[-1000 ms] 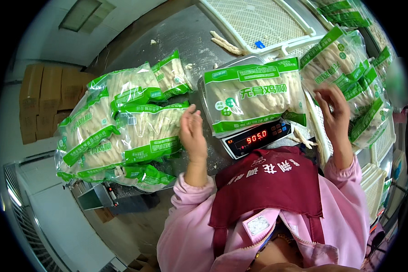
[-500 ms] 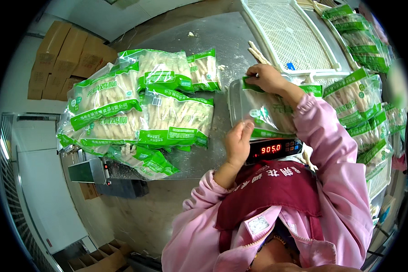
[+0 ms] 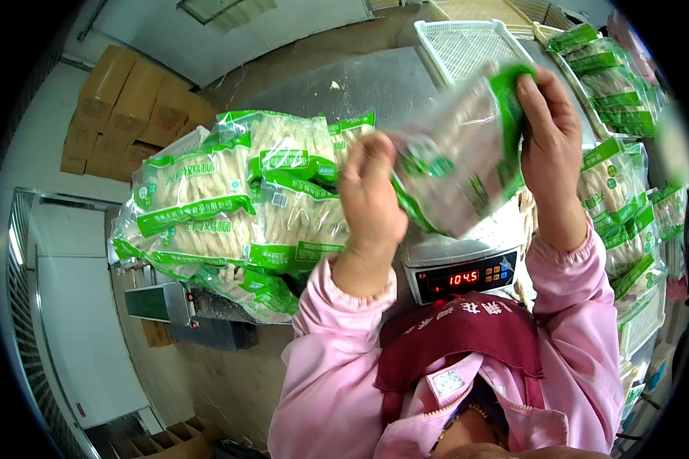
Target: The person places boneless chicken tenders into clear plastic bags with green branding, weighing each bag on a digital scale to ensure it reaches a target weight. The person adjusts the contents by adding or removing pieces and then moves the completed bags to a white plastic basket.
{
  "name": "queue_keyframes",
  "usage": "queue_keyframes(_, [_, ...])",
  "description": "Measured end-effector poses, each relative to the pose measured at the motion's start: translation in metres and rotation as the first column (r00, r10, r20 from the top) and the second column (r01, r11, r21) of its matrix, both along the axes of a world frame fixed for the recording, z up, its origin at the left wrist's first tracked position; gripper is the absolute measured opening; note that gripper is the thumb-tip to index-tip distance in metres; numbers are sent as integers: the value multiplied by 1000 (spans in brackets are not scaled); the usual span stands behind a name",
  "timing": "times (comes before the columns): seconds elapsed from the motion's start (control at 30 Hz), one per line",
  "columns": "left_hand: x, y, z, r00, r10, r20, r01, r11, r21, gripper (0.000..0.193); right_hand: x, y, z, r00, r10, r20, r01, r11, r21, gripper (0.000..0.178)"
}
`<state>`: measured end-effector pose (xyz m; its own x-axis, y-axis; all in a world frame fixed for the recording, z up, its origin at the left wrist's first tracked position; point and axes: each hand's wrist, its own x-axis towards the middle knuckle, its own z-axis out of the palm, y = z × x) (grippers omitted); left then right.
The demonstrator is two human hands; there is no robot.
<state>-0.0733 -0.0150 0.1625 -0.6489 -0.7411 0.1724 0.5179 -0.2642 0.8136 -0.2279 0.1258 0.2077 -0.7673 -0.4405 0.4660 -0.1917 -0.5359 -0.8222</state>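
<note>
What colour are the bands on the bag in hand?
Green on the held bag, best in head view.

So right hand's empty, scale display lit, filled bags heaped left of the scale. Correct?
Not quite: the head view shows the right hand gripping a green-edged bag, not empty. The display is lit and filled bags are heaped left of the scale.

The grey metal table (image 3: 386,80) bears piled green-and-clear bags (image 3: 199,183), a digital scale (image 3: 461,277) and a white mesh tray (image 3: 467,50).
</note>
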Motion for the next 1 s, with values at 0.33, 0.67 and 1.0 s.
queue_keyframes(0.33, [-101, -226, -1, 809, 586, 43, -581, 786, 212, 29, -1, 55, -34, 952, -292, -94, 302, 945, 126, 19])
queue_keyframes(0.67, [-72, -327, -149, -57, 897, 438, 334, 431, -839, 36, 14, 209, -139, 797, -600, -72, 518, 618, 591, 13])
queue_keyframes(1.0, [-84, -151, -31, 202, 966, 164, 437, 61, -897, 47, -88, 336, -181, 221, -894, -389, 829, -38, 558, 33])
